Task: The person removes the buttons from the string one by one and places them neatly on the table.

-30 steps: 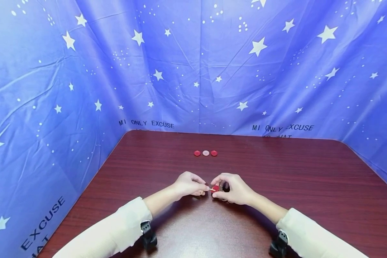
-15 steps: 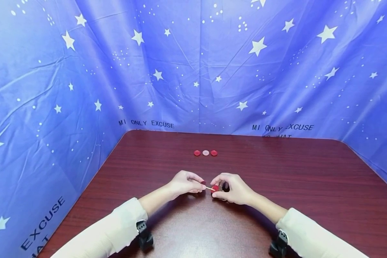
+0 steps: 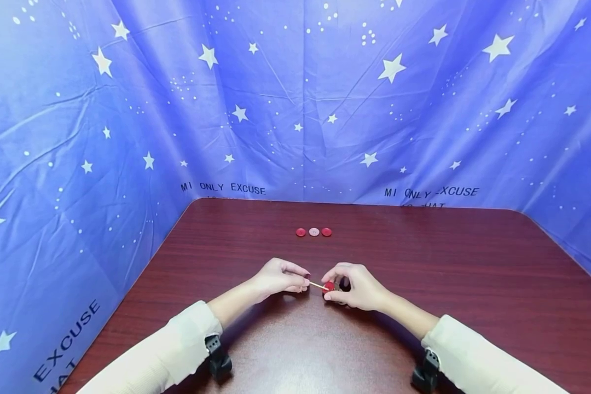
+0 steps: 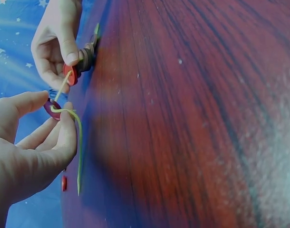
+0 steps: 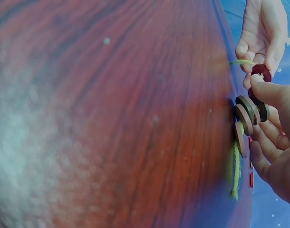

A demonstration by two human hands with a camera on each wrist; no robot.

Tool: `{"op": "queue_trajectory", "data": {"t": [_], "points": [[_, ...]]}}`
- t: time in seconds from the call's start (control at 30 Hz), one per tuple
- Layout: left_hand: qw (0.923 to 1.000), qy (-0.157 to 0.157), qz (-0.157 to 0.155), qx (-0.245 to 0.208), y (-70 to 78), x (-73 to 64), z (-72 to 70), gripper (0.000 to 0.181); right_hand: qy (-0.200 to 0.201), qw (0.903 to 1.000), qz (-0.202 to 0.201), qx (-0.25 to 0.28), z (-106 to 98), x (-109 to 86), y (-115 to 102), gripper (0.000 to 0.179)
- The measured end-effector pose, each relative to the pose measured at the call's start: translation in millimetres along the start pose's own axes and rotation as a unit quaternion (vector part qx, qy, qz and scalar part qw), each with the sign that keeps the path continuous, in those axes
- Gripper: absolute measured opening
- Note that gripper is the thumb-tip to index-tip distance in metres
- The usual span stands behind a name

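Note:
In the head view my left hand and right hand face each other over the table. Left thumb and fingers pinch a dark red button that has a yellow cord through it; the cord's loose end hangs down. My right hand holds several strung buttons, with a bright red button at the front. Behind it, brown and dark green buttons stand pressed together on the same cord, whose knotted tail dangles below. A short taut stretch of cord spans the space between the two hands.
Farther back on the dark red wooden table lie a red button, a pale pink button and another red button in a row. A blue star-patterned curtain surrounds the back and sides.
My left hand has drawn left, away from the right hand, with the dark red button. More cord shows between the hands. The right hand stays nearly in place.

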State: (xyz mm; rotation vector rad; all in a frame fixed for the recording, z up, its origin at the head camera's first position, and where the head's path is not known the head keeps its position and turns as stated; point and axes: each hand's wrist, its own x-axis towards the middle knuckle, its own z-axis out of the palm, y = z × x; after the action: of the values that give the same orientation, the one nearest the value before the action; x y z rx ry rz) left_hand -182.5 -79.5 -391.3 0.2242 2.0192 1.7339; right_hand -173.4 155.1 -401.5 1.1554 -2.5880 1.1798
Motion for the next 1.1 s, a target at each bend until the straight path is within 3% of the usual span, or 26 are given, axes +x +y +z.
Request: {"op": "queue_trajectory", "data": {"t": [0.27,0.8,1.1], "points": [[0.9997,0.012,0.004,0.019,3.1,-3.3,-8.1,0.034,-0.001,1.0000,0.001,0.001,-2.5,0.1,-0.2,0.023],[0.9985,0.031,0.012,0.044,2.8,-7.8,-18.9,0.033,-0.009,0.9978,0.048,0.045,-1.9,-3.1,-1.7,0.026],[0.9967,0.047,0.013,0.065,4.2,-11.7,-28.7,0.035,-0.014,0.9962,0.059,0.063,-11.9,-2.3,-33.1,0.023]]}}
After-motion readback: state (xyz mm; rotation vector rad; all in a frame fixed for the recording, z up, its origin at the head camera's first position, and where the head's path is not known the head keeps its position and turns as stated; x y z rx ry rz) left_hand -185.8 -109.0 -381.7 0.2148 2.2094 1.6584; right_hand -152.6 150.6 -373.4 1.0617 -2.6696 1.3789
